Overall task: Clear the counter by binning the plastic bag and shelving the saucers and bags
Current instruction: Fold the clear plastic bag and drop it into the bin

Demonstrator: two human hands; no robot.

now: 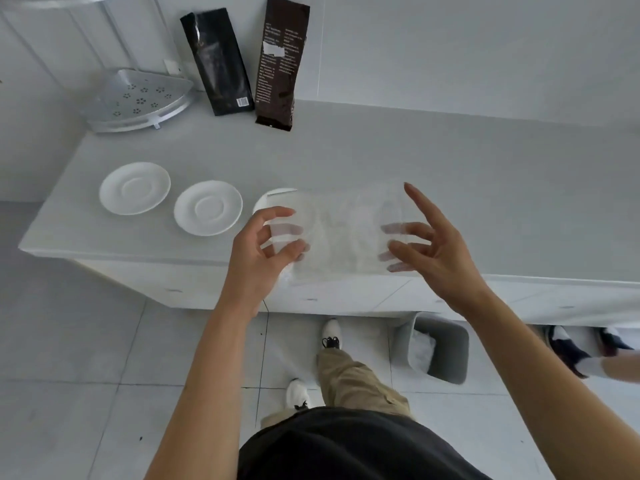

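Note:
A translucent plastic bag is stretched flat above the counter's front edge between both hands. My left hand grips its left side, fingers showing through the film. My right hand holds its right side with the index finger raised. Two white saucers lie on the counter to the left, and a third saucer peeks out from behind the bag. Two dark coffee bags, a black one and a brown one, lean against the back wall.
A white perforated corner shelf sits at the counter's back left. A grey bin holding white plastic stands on the floor under the counter, right of my feet. Another person's shoes are at the far right.

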